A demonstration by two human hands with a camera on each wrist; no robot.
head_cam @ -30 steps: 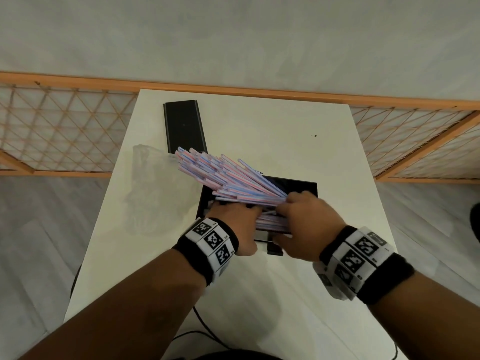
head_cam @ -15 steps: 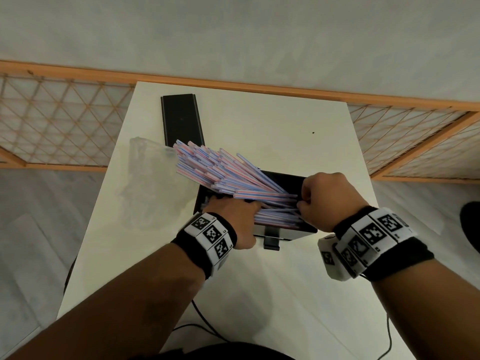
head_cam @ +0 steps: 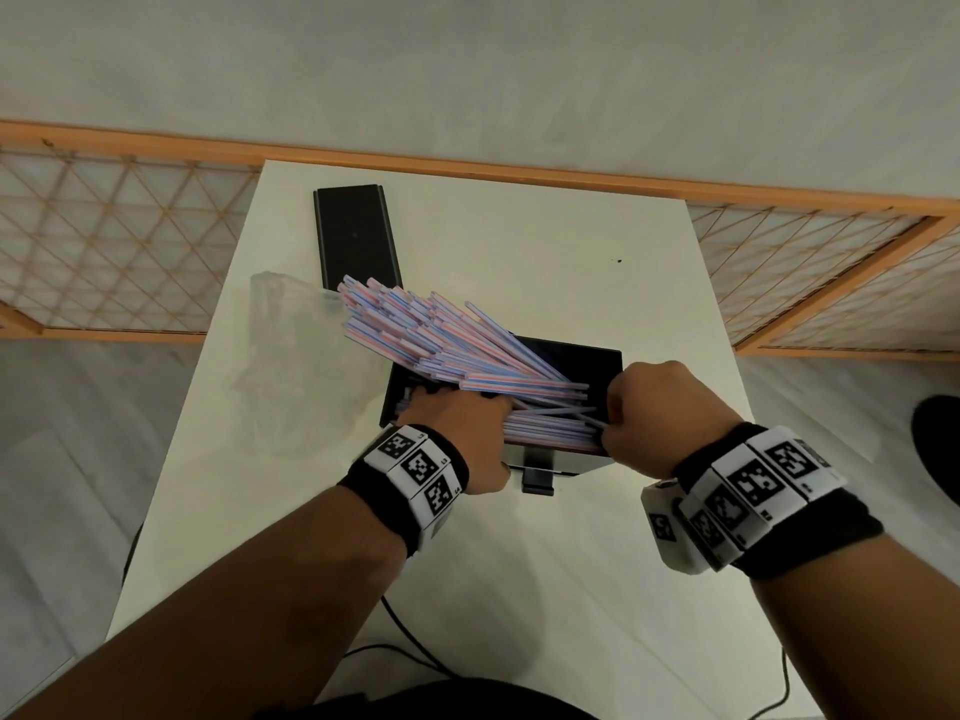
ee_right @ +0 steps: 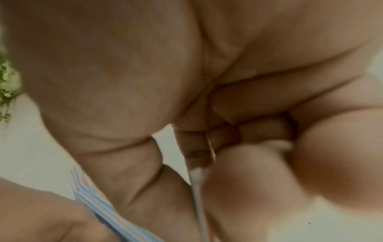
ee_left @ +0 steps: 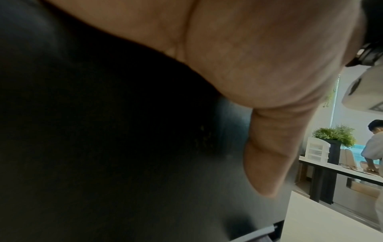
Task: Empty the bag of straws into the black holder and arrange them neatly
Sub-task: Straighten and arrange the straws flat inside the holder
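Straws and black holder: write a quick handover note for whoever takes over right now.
Left hand: presses on the straws at the holder's left end; grip unclear.
Right hand: fingers curled, pinching straw ends at the right end.
Black holder: mid-table, open; straws partly inside, the far ends fanned up and out over its left wall.
Empty bag: lies left of the holder. Black lid lies behind.
Done: bag emptied.
Left: lay the fanned straws flat inside and square the ends.
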